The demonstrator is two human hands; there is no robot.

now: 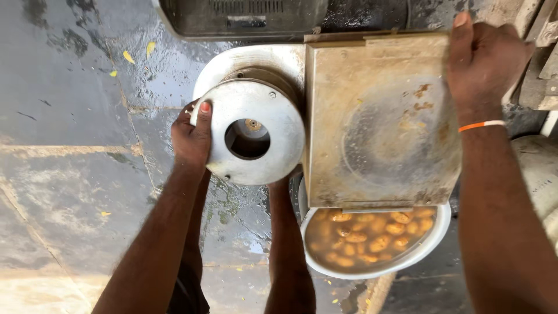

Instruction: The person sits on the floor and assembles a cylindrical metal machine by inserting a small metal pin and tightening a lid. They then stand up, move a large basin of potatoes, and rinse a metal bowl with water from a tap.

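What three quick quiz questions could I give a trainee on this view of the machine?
1. True or false: the left hand grips the rim of the round metal disc.
2. What lies in the white bowl under the flat metal cover?
3. Where does the right hand rest: A) in the bowl, B) on the cover's far corner, C) on the wet floor?

Key: 1 true; 2 small yellow-brown pieces in liquid; 3 B.
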